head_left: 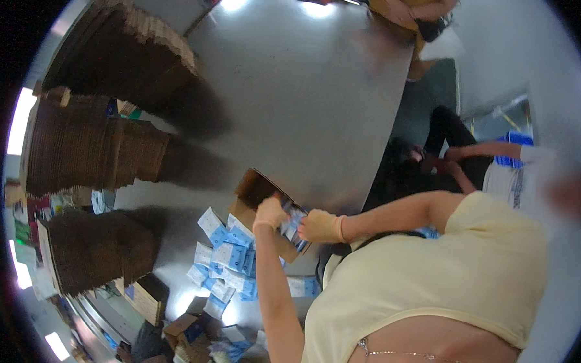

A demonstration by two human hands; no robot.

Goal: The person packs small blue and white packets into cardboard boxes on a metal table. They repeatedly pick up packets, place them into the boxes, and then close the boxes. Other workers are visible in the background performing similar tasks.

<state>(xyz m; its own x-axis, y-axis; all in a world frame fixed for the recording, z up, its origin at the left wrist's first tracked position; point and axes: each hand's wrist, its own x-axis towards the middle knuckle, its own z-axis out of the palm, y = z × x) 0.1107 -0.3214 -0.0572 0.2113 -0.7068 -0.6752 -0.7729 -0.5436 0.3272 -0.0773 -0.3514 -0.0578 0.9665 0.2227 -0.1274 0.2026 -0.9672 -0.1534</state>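
Note:
An open brown cardboard box (pixel 242 213) stands on the grey table with blue-and-white packets (pixel 291 228) inside it. My left hand (pixel 271 213), in a pale glove, reaches over the box opening; its fingers are blurred and partly hidden. At the box's right side, my gloved right hand (pixel 322 226) has its fingers curled against the packets' edge, pinching there. Left of the box lies a loose heap of blue-and-white packets (pixel 229 257), several of them overlapping and partly behind my left forearm.
Tall stacks of flat cardboard (pixel 97 147) line the table's left side. Opened cartons (pixel 186 333) sit near the lower left. A seated person (pixel 473 163) is beyond the right table edge (pixel 397 115); another person's arms (pixel 402 8) show at the far end.

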